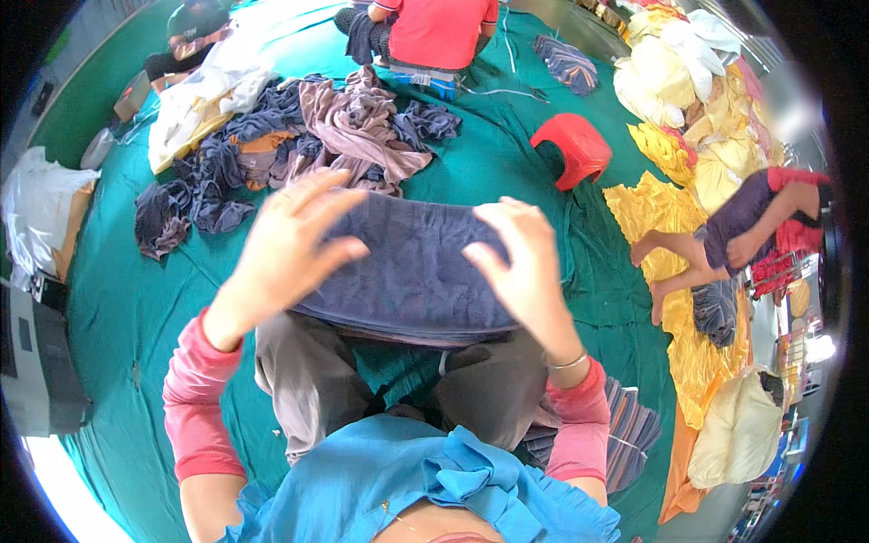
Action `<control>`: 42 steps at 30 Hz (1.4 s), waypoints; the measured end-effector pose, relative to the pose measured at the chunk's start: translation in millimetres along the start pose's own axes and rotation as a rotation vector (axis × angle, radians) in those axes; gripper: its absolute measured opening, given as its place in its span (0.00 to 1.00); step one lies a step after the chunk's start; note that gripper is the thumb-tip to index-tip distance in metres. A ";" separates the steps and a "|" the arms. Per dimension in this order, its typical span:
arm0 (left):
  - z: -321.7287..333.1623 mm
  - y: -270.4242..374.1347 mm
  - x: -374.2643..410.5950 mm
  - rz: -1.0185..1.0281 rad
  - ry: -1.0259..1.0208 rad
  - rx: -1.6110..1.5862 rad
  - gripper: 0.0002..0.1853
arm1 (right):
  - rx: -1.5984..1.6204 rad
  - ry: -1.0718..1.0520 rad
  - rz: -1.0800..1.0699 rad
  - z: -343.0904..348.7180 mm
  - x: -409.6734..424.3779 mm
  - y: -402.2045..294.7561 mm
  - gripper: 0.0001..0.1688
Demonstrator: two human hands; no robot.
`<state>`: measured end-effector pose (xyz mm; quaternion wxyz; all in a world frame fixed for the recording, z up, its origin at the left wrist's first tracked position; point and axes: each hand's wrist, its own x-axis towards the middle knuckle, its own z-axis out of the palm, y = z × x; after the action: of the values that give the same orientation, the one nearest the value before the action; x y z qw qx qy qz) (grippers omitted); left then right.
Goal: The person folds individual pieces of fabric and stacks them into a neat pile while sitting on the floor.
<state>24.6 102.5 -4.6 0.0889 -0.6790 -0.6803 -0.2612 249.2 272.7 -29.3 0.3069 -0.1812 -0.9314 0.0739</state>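
A stack of folded dark navy cloth pieces (pixel 421 268) lies across my knees, its layered edge facing me. My left hand (pixel 295 248) is over the stack's left end, fingers spread and slightly blurred. Over the right end is my right hand (pixel 519 261), thumb and fingers apart. Neither hand grips anything that I can see; whether the fingertips touch the cloth is unclear. Just beyond the stack, a loose heap of navy and mauve-brown cloth (pixel 360 129) lies on the green ground sheet (pixel 136 380).
A red plastic stool (pixel 576 149) stands ahead to the right. A tied bundle of folded cloth (pixel 628 434) sits by my right elbow. One person (pixel 438 34) sits ahead, another (pixel 193 41) far left, a third (pixel 740 224) at right. Yellow sheeting (pixel 699 366) and a grey machine (pixel 41 366) flank me.
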 end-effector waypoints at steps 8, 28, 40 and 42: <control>37.8 -26.7 -46.0 -0.172 -0.458 0.091 0.47 | -0.126 -0.524 -0.169 51.0 -39.5 4.1 0.46; 389.4 -416.3 -54.8 -0.941 -0.054 -0.123 0.66 | -0.029 -0.752 -0.144 58.6 0.9 23.3 0.46; 349.1 -337.3 -15.7 -0.643 -0.569 -0.793 0.14 | -0.010 -0.695 -0.120 55.0 1.0 21.5 0.46; 306.5 -318.7 17.7 -0.606 -0.458 -0.915 0.11 | -0.020 -0.663 -0.134 56.1 -2.8 20.9 0.46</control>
<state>-214.1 282.6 -330.8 -0.4402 -0.4631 -0.6640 -0.3883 223.8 289.5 -80.9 -0.0104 -0.0884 -0.9911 0.0994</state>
